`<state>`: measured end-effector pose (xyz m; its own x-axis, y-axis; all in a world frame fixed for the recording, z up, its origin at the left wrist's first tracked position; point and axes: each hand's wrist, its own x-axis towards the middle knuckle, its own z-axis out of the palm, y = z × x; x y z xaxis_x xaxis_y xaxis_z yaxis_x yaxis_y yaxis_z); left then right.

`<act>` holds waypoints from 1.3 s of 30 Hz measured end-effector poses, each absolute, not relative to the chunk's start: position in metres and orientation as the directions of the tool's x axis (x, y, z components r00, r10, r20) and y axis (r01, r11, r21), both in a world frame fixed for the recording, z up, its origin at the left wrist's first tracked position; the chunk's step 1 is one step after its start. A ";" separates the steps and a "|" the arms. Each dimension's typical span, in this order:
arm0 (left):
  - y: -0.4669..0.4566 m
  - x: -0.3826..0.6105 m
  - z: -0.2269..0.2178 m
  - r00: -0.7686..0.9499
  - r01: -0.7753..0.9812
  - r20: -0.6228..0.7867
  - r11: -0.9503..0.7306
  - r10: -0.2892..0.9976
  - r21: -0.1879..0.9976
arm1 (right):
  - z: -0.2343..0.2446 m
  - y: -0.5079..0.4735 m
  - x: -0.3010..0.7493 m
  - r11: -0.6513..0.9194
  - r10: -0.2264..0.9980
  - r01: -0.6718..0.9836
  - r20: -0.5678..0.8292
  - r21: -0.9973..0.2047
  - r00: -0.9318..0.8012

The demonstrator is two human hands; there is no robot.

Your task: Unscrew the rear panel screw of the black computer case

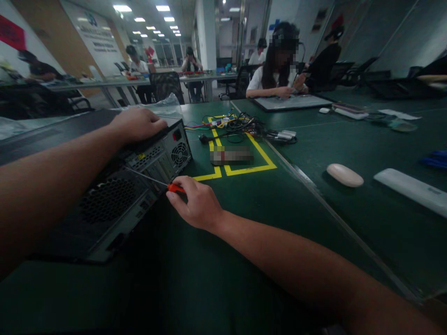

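A black and grey desktop computer case [159, 160] lies on its side at the left, its back panel with ports, slots and a fan grille facing me. My left hand [138, 124] rests palm down on its upper side near the back edge; the fingertips are partly hidden. In my right hand [199, 202] is a screwdriver [175, 188] with an orange-red handle, pinched between thumb and fingers. Its long thin shaft points left across the back panel. Whether the tip touches a screw is too dark to tell.
Bundled cables [244, 124] and a blurred-out object [232, 156] lie by yellow tape [268, 164] on the green table [279, 204]. Rightward are a pale oval mouse-like object [345, 175] and a white bar [412, 188]. A person [279, 65] sits opposite; clear plastic [169, 106] lies behind the case.
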<state>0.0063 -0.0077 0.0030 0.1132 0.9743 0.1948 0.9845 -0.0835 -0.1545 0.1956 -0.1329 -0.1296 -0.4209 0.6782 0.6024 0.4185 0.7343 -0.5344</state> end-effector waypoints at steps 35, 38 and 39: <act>-0.008 0.006 0.002 0.093 0.988 0.210 -0.064 0.973 -0.138 | -0.131 -0.131 0.196 0.747 0.664 0.413 0.597 -0.520 -0.450; -0.006 0.005 0.001 0.102 0.987 0.209 -0.072 0.973 -0.144 | -0.130 -0.132 0.196 0.745 0.667 0.412 0.593 -0.524 -0.452; -0.006 0.004 0.001 0.106 0.986 0.208 -0.076 0.972 -0.149 | -0.129 -0.132 0.197 0.744 0.668 0.411 0.589 -0.526 -0.455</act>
<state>0.0042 -0.0056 0.0012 0.1062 0.9723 0.2083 0.9860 -0.0759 -0.1488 0.1966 -0.1322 -0.1293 -0.4548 0.6678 0.5892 0.4110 0.7443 -0.5264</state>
